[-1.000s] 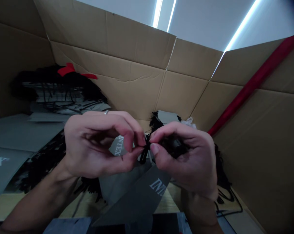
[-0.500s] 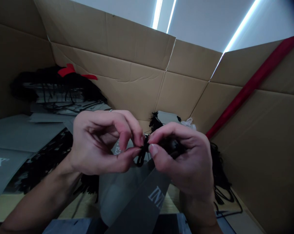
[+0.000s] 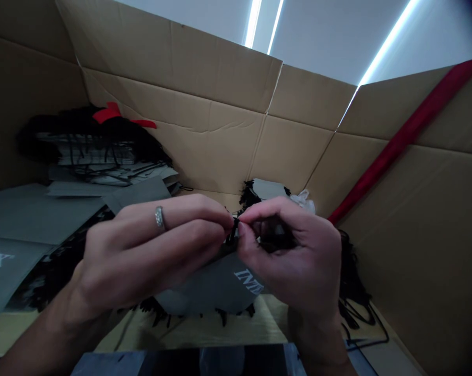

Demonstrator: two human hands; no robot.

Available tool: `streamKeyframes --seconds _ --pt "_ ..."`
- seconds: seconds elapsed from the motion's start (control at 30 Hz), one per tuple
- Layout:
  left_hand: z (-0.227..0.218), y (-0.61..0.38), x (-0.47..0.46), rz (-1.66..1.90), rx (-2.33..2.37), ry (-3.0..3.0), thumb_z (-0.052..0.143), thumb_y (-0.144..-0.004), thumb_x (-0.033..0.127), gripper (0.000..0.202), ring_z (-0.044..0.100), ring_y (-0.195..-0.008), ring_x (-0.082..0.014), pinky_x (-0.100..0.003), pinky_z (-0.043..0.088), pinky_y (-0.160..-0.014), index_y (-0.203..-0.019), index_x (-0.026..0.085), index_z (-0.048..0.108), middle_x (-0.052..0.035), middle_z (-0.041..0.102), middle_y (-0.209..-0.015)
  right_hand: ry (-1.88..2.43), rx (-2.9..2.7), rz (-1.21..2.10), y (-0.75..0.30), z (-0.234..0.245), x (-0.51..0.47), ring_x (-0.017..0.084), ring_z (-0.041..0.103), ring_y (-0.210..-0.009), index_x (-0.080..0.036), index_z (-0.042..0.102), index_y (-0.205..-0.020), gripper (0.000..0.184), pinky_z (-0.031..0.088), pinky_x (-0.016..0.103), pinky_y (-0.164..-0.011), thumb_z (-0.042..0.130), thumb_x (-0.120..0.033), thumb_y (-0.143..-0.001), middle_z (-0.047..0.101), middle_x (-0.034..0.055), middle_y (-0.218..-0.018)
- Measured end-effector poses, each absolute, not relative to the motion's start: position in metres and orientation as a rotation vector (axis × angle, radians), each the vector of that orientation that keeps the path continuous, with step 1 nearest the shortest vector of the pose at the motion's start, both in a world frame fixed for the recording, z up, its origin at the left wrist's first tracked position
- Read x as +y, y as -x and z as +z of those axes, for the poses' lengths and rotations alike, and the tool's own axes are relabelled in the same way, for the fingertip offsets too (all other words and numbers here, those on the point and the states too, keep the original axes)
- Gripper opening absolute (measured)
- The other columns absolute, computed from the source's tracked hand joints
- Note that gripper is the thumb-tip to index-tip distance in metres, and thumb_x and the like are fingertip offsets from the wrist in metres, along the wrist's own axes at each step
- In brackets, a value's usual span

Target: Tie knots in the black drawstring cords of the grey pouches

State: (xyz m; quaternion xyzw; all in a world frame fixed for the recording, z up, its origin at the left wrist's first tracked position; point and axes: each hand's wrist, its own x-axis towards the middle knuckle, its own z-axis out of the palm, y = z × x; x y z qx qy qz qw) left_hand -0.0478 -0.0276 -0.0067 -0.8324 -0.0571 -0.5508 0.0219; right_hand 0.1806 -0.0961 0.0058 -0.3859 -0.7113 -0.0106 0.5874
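Observation:
At the centre, both my hands meet fingertip to fingertip at a short bit of black cord (image 3: 235,227). My right hand (image 3: 294,256) pinches the cord between thumb and forefinger. The fingers of my left hand (image 3: 150,253), a ring on one of them, are drawn together at the cord's left side; its thumb is hidden behind them. Just below the hands is a grey card (image 3: 212,287) with white lettering, partly covered by them. Black cord ends poke out along its lower edge. Whether the held cord joins this card, I cannot tell.
Bundled grey cards with black cords (image 3: 95,149) and a red strip (image 3: 110,112) are piled at left. Larger grey cards (image 3: 20,219) lie nearer. A small card stack (image 3: 269,188) stands behind my hands. Black cords (image 3: 353,277) lie at right. Cardboard walls (image 3: 204,120) enclose the table (image 3: 197,331).
My left hand has turned over, its back now facing up and its fingers closing together. The tilted grey card that hung below the hands no longer shows there. My right hand has barely moved.

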Motion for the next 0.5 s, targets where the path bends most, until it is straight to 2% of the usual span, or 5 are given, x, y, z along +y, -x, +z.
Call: streamKeyframes --seconds 0.1,0.2,0.3,0.4,0.5 --pt "-0.009 0.05 -0.031 -1.788 -0.219 2.621 0.091 -0.104 0.029 0.02 0.092 -0.087 -0.0275 -0.039 0.083 -0.085 -0.121 0.038 0.09 0.0012 0.094 -0.121 0.861 -1.704 -0.032 -0.183 0.005 -0.095 0.013 0.071 -0.066 -0.025 0.083 -0.097 0.017 0.067 0.026 -0.069 0.086 -0.01 -0.089 0.084 -0.0041 -0.086" --pt "-0.004 0.05 -0.033 -1.751 -0.201 2.666 0.093 -0.103 0.031 0.007 0.088 -0.075 -0.0225 -0.03 0.078 -0.07 -0.107 0.032 0.087 -0.0007 0.093 -0.113 0.772 -1.709 -0.014 -0.183 0.003 -0.094 0.014 0.077 -0.073 -0.026 0.082 -0.098 0.023 0.069 0.026 -0.072 0.085 -0.006 -0.087 0.086 -0.0038 -0.091" --pt "0.002 0.048 -0.032 -1.766 -0.171 2.703 0.092 -0.104 0.03 0.02 0.082 -0.066 -0.0176 -0.025 0.07 -0.056 -0.091 0.027 0.078 -0.0029 0.091 -0.098 0.714 -1.685 0.047 -0.182 0.001 -0.094 0.015 0.08 -0.077 -0.028 0.082 -0.099 0.029 0.07 0.027 -0.072 0.084 -0.003 -0.085 0.088 -0.0038 -0.094" --pt "0.006 0.039 -0.031 -1.904 -0.162 2.684 0.095 -0.098 0.024 0.027 0.083 -0.068 -0.0178 -0.024 0.069 -0.056 -0.084 0.026 0.072 -0.0023 0.088 -0.09 0.701 -1.663 0.109 -0.181 0.001 -0.094 0.016 0.079 -0.074 -0.03 0.082 -0.099 0.03 0.068 0.03 -0.068 0.084 -0.003 -0.086 0.087 -0.0038 -0.092" --pt "0.01 0.026 -0.03 -2.024 -0.089 2.661 0.099 -0.087 0.011 0.034 0.084 -0.07 -0.0155 -0.022 0.069 -0.061 -0.079 0.024 0.068 0.0013 0.084 -0.084 0.703 -1.658 0.15 -0.182 0.002 -0.093 0.013 0.073 -0.066 -0.029 0.081 -0.096 0.029 0.061 0.028 -0.06 0.086 -0.003 -0.087 0.084 -0.0052 -0.088"
